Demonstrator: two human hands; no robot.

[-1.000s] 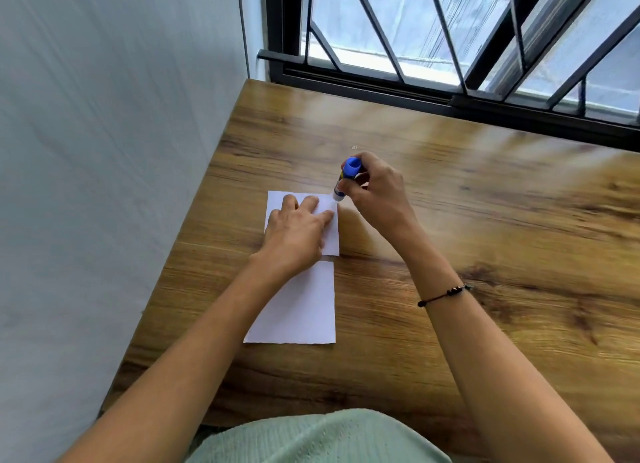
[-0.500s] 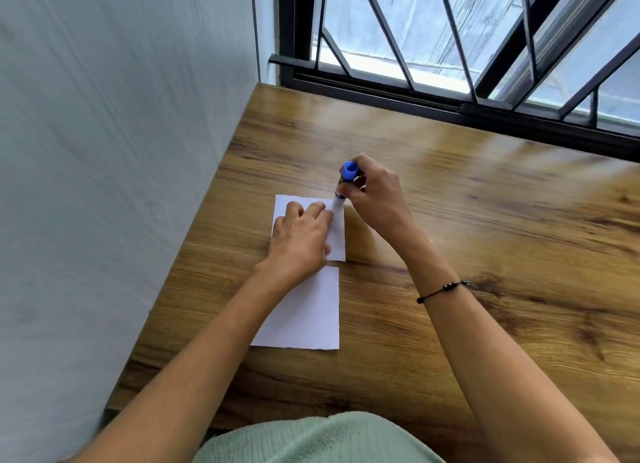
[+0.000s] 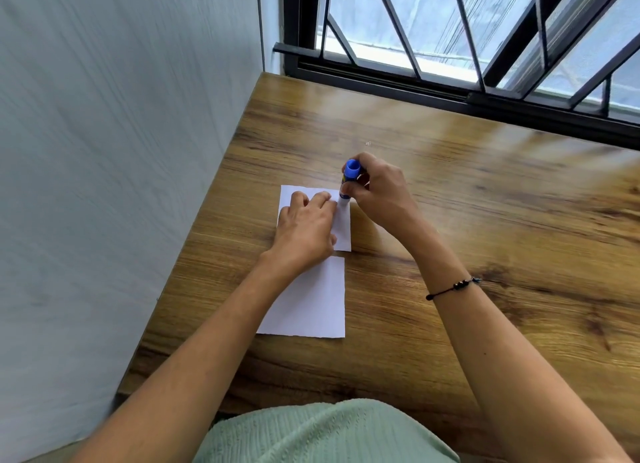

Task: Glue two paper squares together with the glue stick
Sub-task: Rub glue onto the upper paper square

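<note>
The glue stick [image 3: 348, 182] stands nearly upright, blue end up, tip down on the far paper [image 3: 343, 227] by its right edge, gripped by the right hand [image 3: 377, 192], while the left hand [image 3: 306, 227] lies flat on that sheet, hiding most of it, near paper [image 3: 311, 303] partly under the forearm.

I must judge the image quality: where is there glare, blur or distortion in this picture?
Head view: daylight from the window puts pale glare on the far table; the wall and right edge are smeared; wide-angle bending at the edges; hands and paper stay sharp.
</note>
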